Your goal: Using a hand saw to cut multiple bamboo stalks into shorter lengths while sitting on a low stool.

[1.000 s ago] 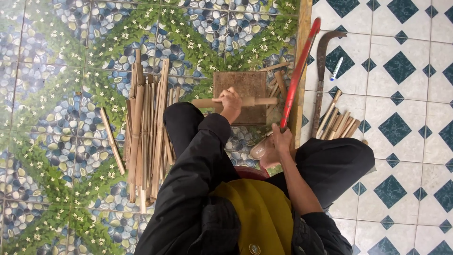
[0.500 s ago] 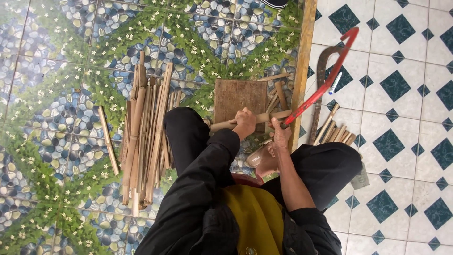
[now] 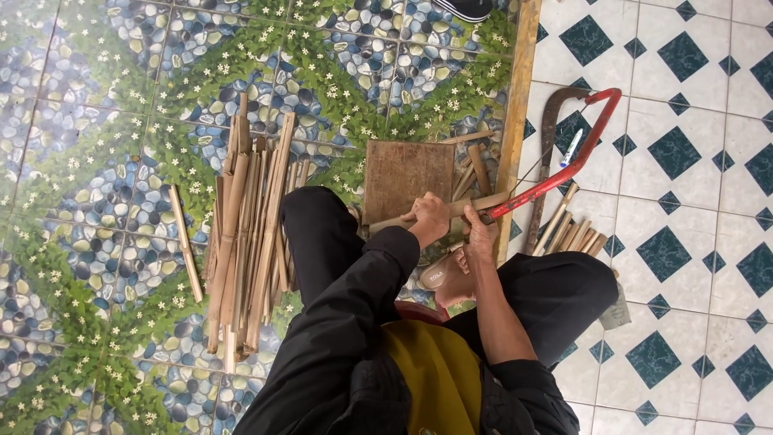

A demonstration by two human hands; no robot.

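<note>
Bamboo stick (image 3: 451, 208) lies crosswise over the near edge of a square wooden block (image 3: 408, 179), which sits on the pebble-patterned floor tiles (image 3: 105, 161) in front of the seated person. The left hand (image 3: 429, 219) is closed round the stick about midway along it, fingers wrapped over the top, pressing it down toward the block. The right hand (image 3: 481, 234) is curled shut on the handle of a red-framed hacksaw (image 3: 564, 165), whose frame angles up and away to the right over the white-and-green tiles (image 3: 692, 161). The blade seems to meet the stick just beside the right hand, though the contact point is too small to make out for certain.

To the left of the person's black-clad knee lies a long pile of split bamboo strips (image 3: 250, 234), with one loose strip (image 3: 186, 242) lying apart on its left. Short offcuts (image 3: 475, 165) rest just right of the block, against a wooden threshold strip (image 3: 515, 121) that divides the two tile patterns. Beyond it, a curved sickle (image 3: 550, 137) lies under the saw frame, a blue-and-white pen (image 3: 572, 147) beside it, and a small bundle of cut bamboo pieces (image 3: 573, 229) near the person's right knee. A sandalled foot (image 3: 443, 270) shows below the hands.
</note>
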